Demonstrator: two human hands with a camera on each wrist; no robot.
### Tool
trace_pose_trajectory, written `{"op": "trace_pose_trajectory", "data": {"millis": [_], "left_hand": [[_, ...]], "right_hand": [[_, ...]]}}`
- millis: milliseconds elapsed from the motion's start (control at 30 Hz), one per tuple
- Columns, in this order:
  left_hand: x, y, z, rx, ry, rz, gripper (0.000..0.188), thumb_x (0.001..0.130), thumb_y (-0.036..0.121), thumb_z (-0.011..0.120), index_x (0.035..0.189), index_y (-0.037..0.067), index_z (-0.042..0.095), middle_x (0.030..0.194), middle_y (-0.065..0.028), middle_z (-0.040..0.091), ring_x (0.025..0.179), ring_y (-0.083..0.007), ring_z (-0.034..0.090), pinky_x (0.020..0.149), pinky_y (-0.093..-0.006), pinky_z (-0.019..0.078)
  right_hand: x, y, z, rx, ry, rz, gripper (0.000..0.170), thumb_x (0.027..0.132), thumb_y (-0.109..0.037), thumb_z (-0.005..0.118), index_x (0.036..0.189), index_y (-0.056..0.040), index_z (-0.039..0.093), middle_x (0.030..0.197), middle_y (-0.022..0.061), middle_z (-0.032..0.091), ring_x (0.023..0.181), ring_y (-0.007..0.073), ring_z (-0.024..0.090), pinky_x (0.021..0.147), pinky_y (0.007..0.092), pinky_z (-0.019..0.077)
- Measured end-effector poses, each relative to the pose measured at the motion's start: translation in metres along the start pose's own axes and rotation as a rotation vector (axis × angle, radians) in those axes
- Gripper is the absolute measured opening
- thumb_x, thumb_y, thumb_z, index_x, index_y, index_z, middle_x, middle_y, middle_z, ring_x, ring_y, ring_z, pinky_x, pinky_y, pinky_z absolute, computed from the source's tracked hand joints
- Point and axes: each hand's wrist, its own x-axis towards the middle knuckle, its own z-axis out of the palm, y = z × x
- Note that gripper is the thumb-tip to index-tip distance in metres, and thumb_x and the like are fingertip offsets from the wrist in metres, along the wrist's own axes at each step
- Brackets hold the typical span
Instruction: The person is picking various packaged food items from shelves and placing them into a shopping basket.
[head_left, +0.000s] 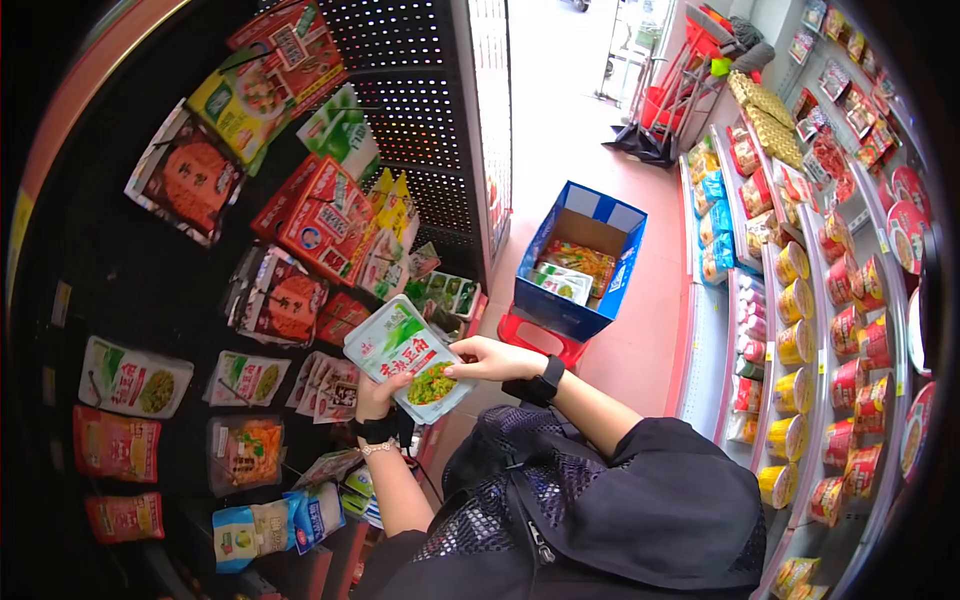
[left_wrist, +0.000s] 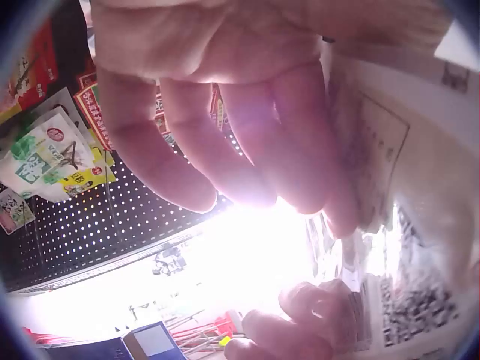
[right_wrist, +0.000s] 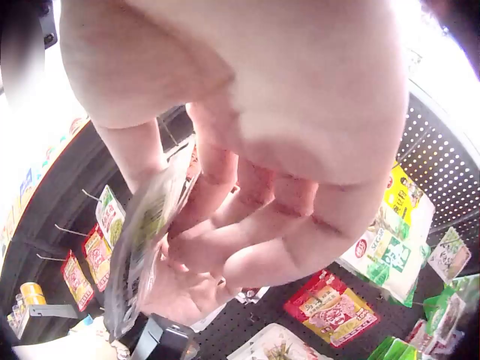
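A white and green food pack with red lettering and a picture of green food is held between both hands in front of the black rack. My left hand grips its lower left edge, thumb over the front. On the right edge my right hand pinches it, thumb on the printed face. The left wrist view shows the pack's back beside the left hand's fingers. In the right wrist view the pack is seen edge-on, between the thumb and curled fingers of my right hand.
Hooks on the black rack hold several packs, among them a similar green and white one. A blue box with packs inside stands on a red stool. Shelves of cup noodles line the right side; cleaning tools stand beyond the box.
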Motion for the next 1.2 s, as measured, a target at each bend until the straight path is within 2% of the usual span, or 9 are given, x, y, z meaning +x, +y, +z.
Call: {"op": "trace_pose_trajectory", "data": {"millis": [167, 300, 433, 500, 567, 633, 833, 1033, 1200], "left_hand": [[0.024, -0.013, 0.021, -0.015, 0.035, 0.026, 0.042, 0.062, 0.006, 0.059, 0.101, -0.002, 0.044, 0.094, -0.0083, 0.053, 0.084, -0.0153, 0.051, 0.076, -0.0265, 0.0386], [0.051, -0.028, 0.053, 0.080, 0.045, -0.010, 0.037, 0.068, 0.008, 0.059, 0.101, -0.002, 0.045, 0.095, -0.0076, 0.053, 0.085, -0.0145, 0.051, 0.076, -0.0258, 0.0383], [0.085, -0.048, 0.090, 0.146, 0.029, -0.105, 0.030, 0.069, 0.012, 0.060, 0.094, -0.002, 0.051, 0.088, -0.0065, 0.055, 0.080, -0.0119, 0.052, 0.071, -0.0239, 0.0400], [0.106, -0.063, 0.099, 0.480, 0.007, -0.394, 0.022, 0.070, 0.015, 0.061, 0.085, -0.001, 0.056, 0.078, -0.0057, 0.057, 0.072, -0.0101, 0.053, 0.066, -0.0225, 0.0411], [0.125, -0.078, 0.111, 0.489, -0.070, -0.444, 0.018, 0.072, 0.016, 0.058, 0.078, -0.001, 0.059, 0.072, -0.0049, 0.058, 0.066, -0.0081, 0.052, 0.062, -0.0206, 0.0411], [0.138, -0.087, 0.130, 0.291, -0.122, -0.247, 0.016, 0.074, 0.014, 0.056, 0.078, -0.002, 0.060, 0.073, -0.0047, 0.059, 0.067, -0.0073, 0.052, 0.062, -0.0199, 0.0407], [0.154, -0.110, 0.145, 0.317, -0.139, -0.347, 0.012, 0.074, 0.010, 0.055, 0.079, 0.000, 0.060, 0.074, -0.0026, 0.059, 0.069, -0.0080, 0.052, 0.065, -0.0204, 0.0403], [0.141, -0.117, 0.138, 0.246, -0.031, -0.443, 0.013, 0.075, 0.011, 0.054, 0.081, 0.001, 0.059, 0.073, -0.0010, 0.057, 0.068, -0.0063, 0.050, 0.062, -0.0197, 0.0396], [0.117, -0.116, 0.120, 0.265, 0.165, -0.403, 0.014, 0.075, 0.011, 0.053, 0.085, 0.003, 0.057, 0.072, 0.0009, 0.055, 0.065, -0.0055, 0.049, 0.060, -0.0188, 0.0392]], "right_hand": [[-0.004, 0.002, -0.037, -0.078, -0.046, 0.050, 0.031, 0.080, -0.025, 0.049, 0.094, 0.0027, 0.050, 0.074, 0.0015, 0.053, 0.070, 0.0048, 0.044, 0.062, 0.0218, 0.0386], [-0.014, 0.012, -0.072, -0.018, 0.229, -0.076, 0.027, 0.079, -0.023, 0.048, 0.088, 0.0031, 0.050, 0.064, 0.0057, 0.053, 0.061, 0.0067, 0.045, 0.057, 0.0242, 0.0396], [-0.038, 0.011, -0.129, -0.260, 0.243, -0.120, 0.024, 0.079, -0.018, 0.049, 0.092, 0.0016, 0.051, 0.077, 0.0094, 0.057, 0.070, 0.0123, 0.052, 0.064, 0.0260, 0.0411], [-0.053, 0.011, -0.156, -0.499, 0.405, -0.198, 0.020, 0.077, -0.017, 0.050, 0.086, 0.0010, 0.052, 0.071, 0.0128, 0.054, 0.067, 0.0198, 0.052, 0.062, 0.0286, 0.0406], [-0.070, 0.017, -0.186, -0.592, 0.471, -0.147, 0.017, 0.075, -0.014, 0.051, 0.083, 0.0014, 0.052, 0.070, 0.0147, 0.052, 0.066, 0.0239, 0.052, 0.060, 0.0292, 0.0403], [-0.088, 0.026, -0.212, -0.589, 0.590, -0.130, 0.017, 0.074, -0.012, 0.051, 0.083, 0.0018, 0.052, 0.070, 0.0152, 0.052, 0.067, 0.0252, 0.052, 0.060, 0.0296, 0.0406], [-0.132, 0.045, -0.263, -0.794, 0.810, 0.153, 0.016, 0.072, -0.013, 0.052, 0.077, 0.0017, 0.053, 0.074, 0.0154, 0.050, 0.072, 0.0294, 0.050, 0.064, 0.0337, 0.0399], [-0.125, 0.104, -0.279, -0.826, 0.536, 0.621, 0.026, 0.068, -0.023, 0.051, 0.074, 0.0015, 0.056, 0.072, 0.0196, 0.055, 0.071, 0.0311, 0.054, 0.064, 0.0379, 0.0417], [-0.093, 0.170, -0.281, -0.766, 0.218, 0.648, 0.033, 0.066, -0.027, 0.053, 0.082, 0.0020, 0.056, 0.075, 0.0220, 0.055, 0.074, 0.0309, 0.055, 0.068, 0.0361, 0.0432]]}}
